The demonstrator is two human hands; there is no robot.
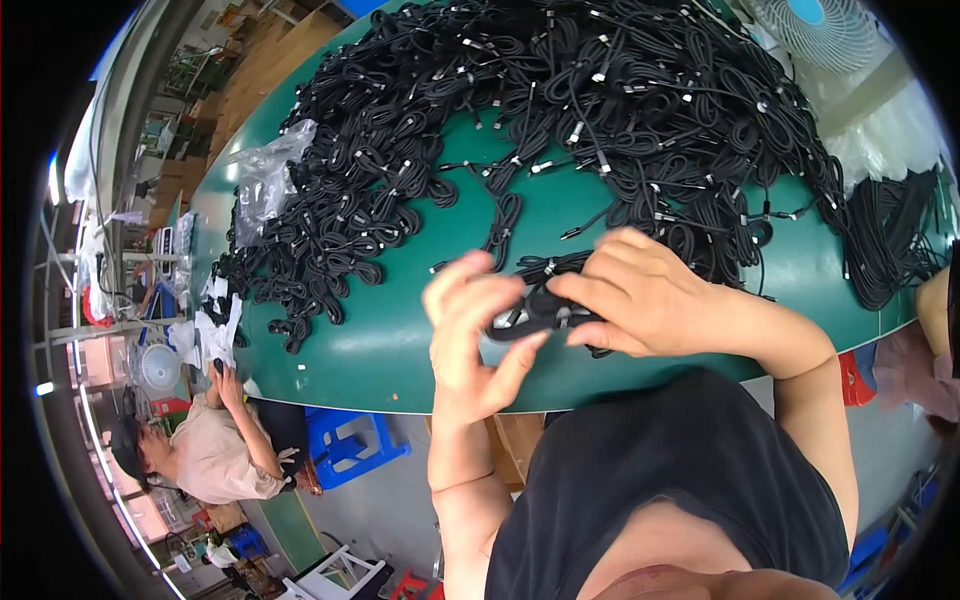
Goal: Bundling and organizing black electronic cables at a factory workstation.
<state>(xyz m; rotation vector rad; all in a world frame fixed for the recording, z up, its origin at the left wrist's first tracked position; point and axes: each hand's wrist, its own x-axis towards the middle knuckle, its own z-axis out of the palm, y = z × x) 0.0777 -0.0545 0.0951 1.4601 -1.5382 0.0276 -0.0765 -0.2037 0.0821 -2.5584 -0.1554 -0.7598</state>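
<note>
Fingertips of both hands meet on a coiled black cable [535, 312] held just above the near edge of the green table [400, 330]. The left hand [475, 335] stands with its palm open and fingers spread wide, the thumb pressing up against the left end of the coil while the longer fingers curl loosely over it. The right hand [640, 295] reaches in from the right, its fingers closed narrowly on the coil, thumb beneath and the others over the top. Small silver plugs show between the two hands where the loops bunch together. Beyond the hands, a large heap of black cables [560, 110] covers most of the table's far side, many in coiled bundles with silver ends. A crumpled clear plastic bag [262, 180] lies near the left edge among them. More black cables [885, 240] hang over the table's right end. A white fan [815, 30] stands past the far right corner. At the left end of the table a seated person [215, 450] in a beige shirt works beside a blue stool [350, 440].
</note>
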